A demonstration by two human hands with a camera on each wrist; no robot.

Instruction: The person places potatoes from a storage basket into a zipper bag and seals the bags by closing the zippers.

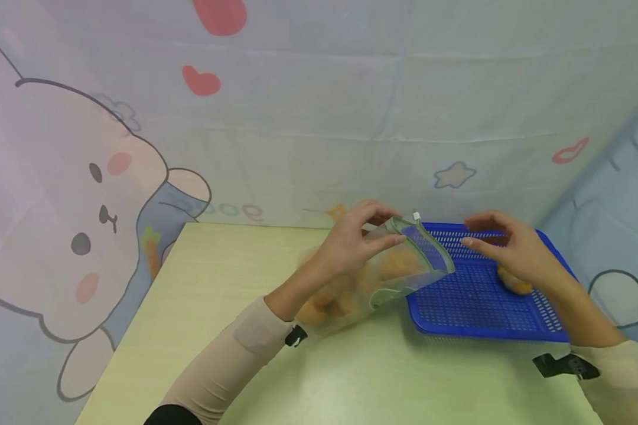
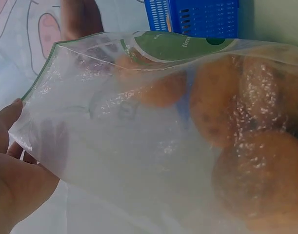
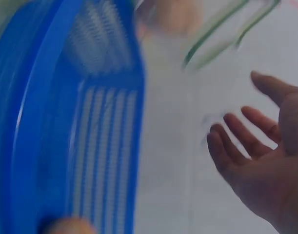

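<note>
On the pale green tabletop [image 1: 202, 330], my left hand [image 1: 353, 239] grips a clear plastic zip bag of orange fruit [image 1: 361, 277] near its mouth. The bag lies tilted, its long axis running from my left forearm up to the right, its green-edged opening over the blue perforated plastic tray [image 1: 473, 301]. My right hand [image 1: 510, 251] hovers above the tray, fingers loose and apart, holding nothing. One orange fruit [image 1: 513, 284] lies in the tray. A cartoon rabbit curtain [image 1: 85, 195] hangs behind.
</note>
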